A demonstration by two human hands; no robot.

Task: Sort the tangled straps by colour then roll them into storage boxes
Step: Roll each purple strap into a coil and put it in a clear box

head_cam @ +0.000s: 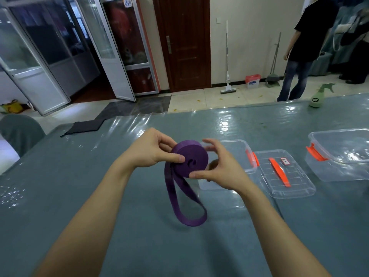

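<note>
A purple strap is wound into a thick roll held above the table, with a loose loop of it hanging down to the tabletop. My left hand pinches the roll's left side between thumb and fingers. On the right side my right hand holds the roll, thumb on its front face and fingers curved over its far edge. Behind my right hand stands an open clear storage box with orange clips. Its clear lid with an orange handle lies flat beside it.
A second clear box with an orange clip stands at the right. A green spray bottle lies near the table's far right edge. The table has a glossy grey-blue cover. A person stands on the floor at the far right.
</note>
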